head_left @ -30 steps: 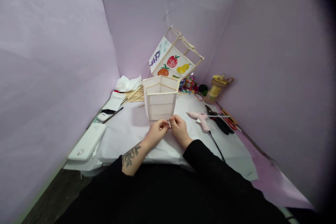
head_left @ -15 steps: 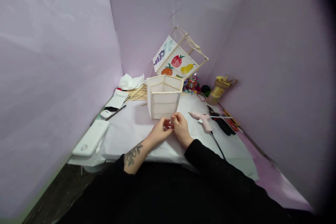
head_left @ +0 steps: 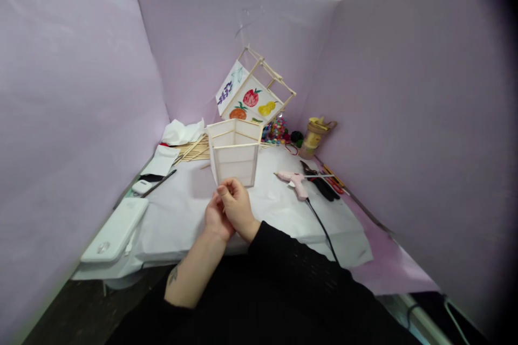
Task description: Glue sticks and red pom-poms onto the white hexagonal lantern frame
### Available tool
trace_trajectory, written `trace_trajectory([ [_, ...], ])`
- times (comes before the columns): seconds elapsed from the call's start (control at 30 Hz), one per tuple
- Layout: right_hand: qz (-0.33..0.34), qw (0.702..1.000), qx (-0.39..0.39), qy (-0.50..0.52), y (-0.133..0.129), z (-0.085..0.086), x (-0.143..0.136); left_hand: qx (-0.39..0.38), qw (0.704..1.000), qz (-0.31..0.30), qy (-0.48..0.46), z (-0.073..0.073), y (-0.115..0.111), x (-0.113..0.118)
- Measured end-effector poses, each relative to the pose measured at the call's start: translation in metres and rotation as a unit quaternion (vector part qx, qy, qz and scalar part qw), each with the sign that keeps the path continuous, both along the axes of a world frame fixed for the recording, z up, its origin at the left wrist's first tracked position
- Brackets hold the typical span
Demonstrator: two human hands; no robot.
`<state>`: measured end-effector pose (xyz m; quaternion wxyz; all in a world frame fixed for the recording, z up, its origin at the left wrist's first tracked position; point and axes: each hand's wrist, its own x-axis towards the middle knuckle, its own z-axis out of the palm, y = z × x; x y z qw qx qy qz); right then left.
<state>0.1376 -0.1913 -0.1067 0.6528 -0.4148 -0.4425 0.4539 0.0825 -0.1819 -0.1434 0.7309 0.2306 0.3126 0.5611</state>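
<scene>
Head view: open-topped paper box beyond right hand.

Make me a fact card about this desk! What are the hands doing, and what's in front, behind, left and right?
Hands: left hand and right hand touching; anything held is hidden
Just ahead: open-topped white box with pale wooden edges, upright
Behind that: tilted wooden-stick frame with fruit-painted white panels
Left: flat white rectangular device; loose pale wooden sticks farther back
Right: pale pink glue gun; black-handled cutters
</scene>
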Motion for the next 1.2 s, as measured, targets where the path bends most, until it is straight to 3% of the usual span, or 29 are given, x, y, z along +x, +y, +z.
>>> trace_trajectory([
  [0.17, -0.002, 1.0, -0.005, 0.014, -0.006, 0.0, -0.003, -0.109, 0.992, 0.027, -0.059, 0.009, -0.008, 0.004],
  [0.37, 0.009, 0.998, -0.003, 0.066, -0.001, -0.001, 0.006, -0.159, 0.984, 0.05, -0.069, 0.032, -0.025, 0.012],
  [0.47, 0.03, 0.993, -0.017, 0.111, 0.006, 0.004, 0.024, -0.116, 0.992, 0.018, -0.042, 0.036, -0.031, 0.011],
  [0.57, 0.033, 0.989, -0.026, 0.143, 0.01, 0.007, 0.047, -0.039, 0.993, -0.082, 0.072, 0.03, -0.035, 0.003],
  [0.67, 0.03, 0.988, -0.022, 0.148, 0.008, 0.005, 0.061, 0.075, 0.951, -0.148, 0.262, 0.02, -0.038, -0.005],
  [0.73, 0.023, 0.99, -0.006, 0.14, 0.002, 0.0, 0.062, 0.162, 0.92, -0.122, 0.336, 0.015, -0.038, -0.006],
  [0.8, 0.019, 0.992, 0.018, 0.123, -0.005, -0.004, 0.058, 0.211, 0.911, -0.088, 0.342, 0.011, -0.037, -0.004],
  [0.93, 0.057, 0.994, 0.053, 0.073, -0.013, -0.01, 0.048, 0.214, 0.921, -0.11, 0.306, 0.012, -0.029, -0.003],
  [1.1, 0.105, 0.992, 0.065, -0.014, -0.005, -0.014, 0.045, 0.248, 0.888, -0.115, 0.369, 0.016, -0.019, -0.007],
  [1.2, 0.109, 0.989, 0.061, -0.073, 0.007, -0.016, 0.044, 0.231, 0.884, -0.115, 0.389, 0.014, -0.017, -0.005],
])
